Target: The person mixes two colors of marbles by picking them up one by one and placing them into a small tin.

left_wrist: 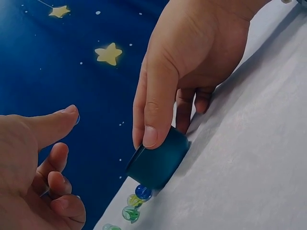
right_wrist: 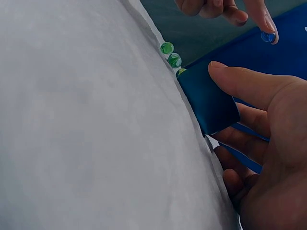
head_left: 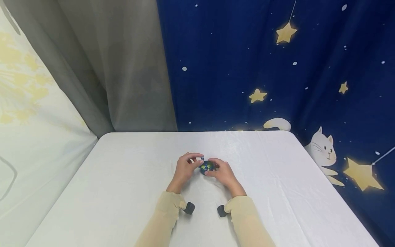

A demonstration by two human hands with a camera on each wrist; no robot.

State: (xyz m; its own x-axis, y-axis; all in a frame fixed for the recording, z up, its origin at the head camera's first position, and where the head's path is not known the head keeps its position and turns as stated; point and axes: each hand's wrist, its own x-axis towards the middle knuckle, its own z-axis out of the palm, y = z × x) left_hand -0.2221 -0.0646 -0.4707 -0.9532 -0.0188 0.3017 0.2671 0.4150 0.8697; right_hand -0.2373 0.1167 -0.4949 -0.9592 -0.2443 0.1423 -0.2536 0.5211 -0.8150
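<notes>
A small blue glass marble (right_wrist: pixel 267 36) is pinched at the fingertips of my left hand (head_left: pixel 185 168), raised just to the left of and above a cup. That short, dark teal cup (left_wrist: pixel 160 163) stands on the white table. My right hand (head_left: pixel 224 174) grips it from the right, thumb on the near side and fingers round the far side. In the head view, green and yellow marbles show inside the cup's rim. Beside the cup, in the left wrist view, lie a blue marble (left_wrist: pixel 143 191), a yellowish marble (left_wrist: pixel 134 200) and a green marble (left_wrist: pixel 130 214).
The white-covered table (head_left: pixel 123 185) stretches to both sides of the hands. Behind it hang a grey curtain (head_left: pixel 132 68) and a dark blue curtain (head_left: pixel 222 68) printed with stars and a white cat. Black wrist devices (head_left: pixel 189 208) are strapped below both beige sleeves (head_left: pixel 250 216).
</notes>
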